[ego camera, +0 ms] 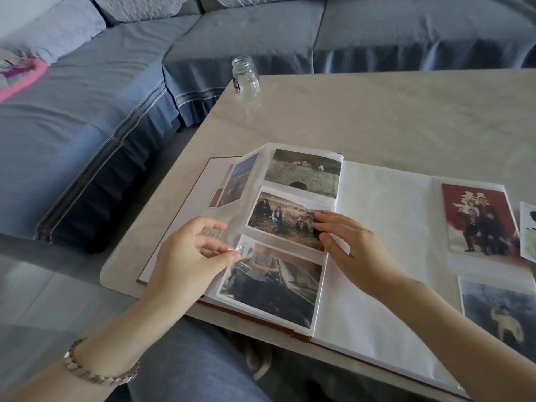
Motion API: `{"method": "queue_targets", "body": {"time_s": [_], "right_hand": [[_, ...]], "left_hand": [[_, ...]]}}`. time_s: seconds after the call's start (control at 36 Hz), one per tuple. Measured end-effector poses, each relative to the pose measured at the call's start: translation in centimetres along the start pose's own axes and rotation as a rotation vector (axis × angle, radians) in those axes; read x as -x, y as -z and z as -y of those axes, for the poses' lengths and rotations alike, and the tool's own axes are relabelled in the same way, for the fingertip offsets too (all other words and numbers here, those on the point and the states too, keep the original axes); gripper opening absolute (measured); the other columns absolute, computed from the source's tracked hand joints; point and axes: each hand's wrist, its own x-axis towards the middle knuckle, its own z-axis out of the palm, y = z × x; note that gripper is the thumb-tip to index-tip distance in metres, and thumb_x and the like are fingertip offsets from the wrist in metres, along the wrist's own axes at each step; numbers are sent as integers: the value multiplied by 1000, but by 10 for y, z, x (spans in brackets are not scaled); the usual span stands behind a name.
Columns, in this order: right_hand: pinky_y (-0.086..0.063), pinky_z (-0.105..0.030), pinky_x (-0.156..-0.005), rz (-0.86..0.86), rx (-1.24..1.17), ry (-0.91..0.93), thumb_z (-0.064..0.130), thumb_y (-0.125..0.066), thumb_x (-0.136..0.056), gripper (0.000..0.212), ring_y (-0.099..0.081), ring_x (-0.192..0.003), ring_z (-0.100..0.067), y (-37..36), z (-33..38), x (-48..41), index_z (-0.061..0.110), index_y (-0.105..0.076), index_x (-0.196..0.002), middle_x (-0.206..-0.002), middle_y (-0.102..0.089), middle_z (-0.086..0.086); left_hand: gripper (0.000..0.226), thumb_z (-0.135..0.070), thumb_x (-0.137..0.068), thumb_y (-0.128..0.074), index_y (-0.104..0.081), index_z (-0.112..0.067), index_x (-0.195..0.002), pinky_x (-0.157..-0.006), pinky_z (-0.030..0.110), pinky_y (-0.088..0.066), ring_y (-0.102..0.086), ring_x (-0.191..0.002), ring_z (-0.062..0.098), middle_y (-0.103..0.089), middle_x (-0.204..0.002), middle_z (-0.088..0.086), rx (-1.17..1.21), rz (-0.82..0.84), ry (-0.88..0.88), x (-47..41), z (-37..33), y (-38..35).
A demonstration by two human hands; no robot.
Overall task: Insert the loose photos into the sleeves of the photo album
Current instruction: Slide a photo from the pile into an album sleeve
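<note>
The photo album (374, 227) lies open on the table. Its left page holds three photos: a stone bridge (301, 172), a group in a field (282, 220) and a person by a car (272, 282). My left hand (188, 256) pinches the clear sleeve's edge (237, 249) at the upper left of the car photo. My right hand (348, 248) grips the right edge of the field photo, fingers on top and thumb below. Loose photos lie on the blank right page: a red one (478, 219) and a dark one with a yellow figure (499, 311).
A clear glass jar (246, 78) stands at the table's far left corner (377, 111). Another loose photo (529, 230) pokes in at the right edge. A blue-grey sofa (87, 126) wraps around the back and left. My knee in jeans (188, 358) is under the table's near edge.
</note>
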Motion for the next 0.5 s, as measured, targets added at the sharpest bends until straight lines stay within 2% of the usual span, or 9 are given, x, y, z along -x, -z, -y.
{"method": "queue_targets", "body": {"time_s": [0.14,0.25,0.33,0.44,0.5], "right_hand": [[-18,5,-97,-2,-20,3,16,-52,-94,28,-35,-121,7,0,-1,2,16,-64,-119,-123,-45,20],[-23,-3,-103,3,-27,-5,17,-51,-94,28,-35,-121,8,0,-1,2,17,-63,-120,-124,-45,20],[-20,0,-101,1,-34,-7,17,-52,-93,29,-34,-122,7,0,0,2,16,-63,-120,-125,-45,19],[-25,-20,-111,39,5,-11,25,-56,-91,38,-27,-128,5,-1,2,6,17,-56,-128,-130,-37,21],[-22,-28,-115,65,35,1,31,-59,-89,48,-22,-135,1,-5,3,11,18,-49,-134,-136,-30,20]], "left_hand": [[41,-16,-68,-82,-56,-35,-93,-64,17,-48,-65,-62,3,-71,-68,-12,81,22,47,2,-6,3],[39,-5,-71,-78,-57,-27,-95,-51,15,-50,-63,-51,8,-72,-65,1,276,60,158,-1,-11,6],[37,-2,-72,-76,-58,-24,-96,-49,15,-49,-62,-50,8,-71,-65,4,316,89,191,-5,-7,6],[31,0,-75,-72,-60,-21,-95,-47,16,-49,-60,-48,8,-69,-60,4,350,123,250,-7,4,0],[27,2,-78,-70,-61,-17,-95,-45,16,-47,-58,-47,7,-66,-55,3,368,127,293,-9,9,-3]]}}
